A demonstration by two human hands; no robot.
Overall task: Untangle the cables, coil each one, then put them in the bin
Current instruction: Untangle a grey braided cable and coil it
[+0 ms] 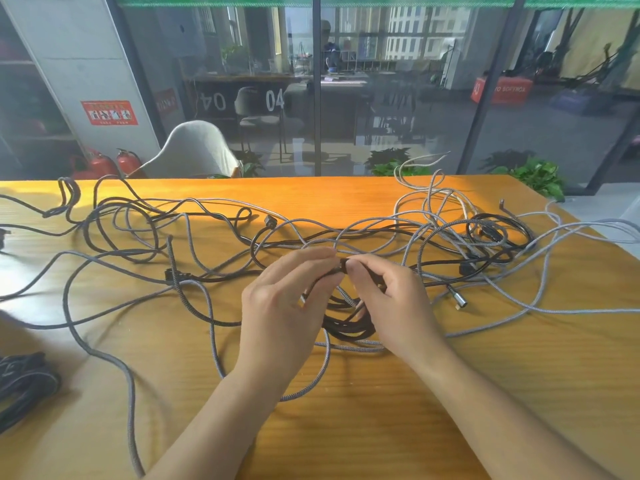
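Left hand (280, 303): near the middle of the worktop, fingers curled, thumb and fingertips pinching the dark cable at its top, just beside the right hand.
Right hand (388, 299): fingers curled, pinching the same dark cable at a small dark end piece where the two hands meet.
Dark cable (349, 329): partly gathered into several loops that hang between and below the two hands, lying over grey strands on the worktop.
Grey braided cables (131, 379): long loose runs sprawled across most of the worktop, crossing one another; one strand reaches the near edge at the left.
Black cables (114, 216): tangled loops toward the far left corner, with more black loops near the right edge among pale grey strands.
Silver plug (459, 297): lies on the worktop just right of the right hand.
Dark bundle (24, 382): coiled cable at the left edge, partly cut off by the frame.
Worktop (485, 375): orange wood grain, sunlit along the far edge.
Bin: cannot tell where it stands.
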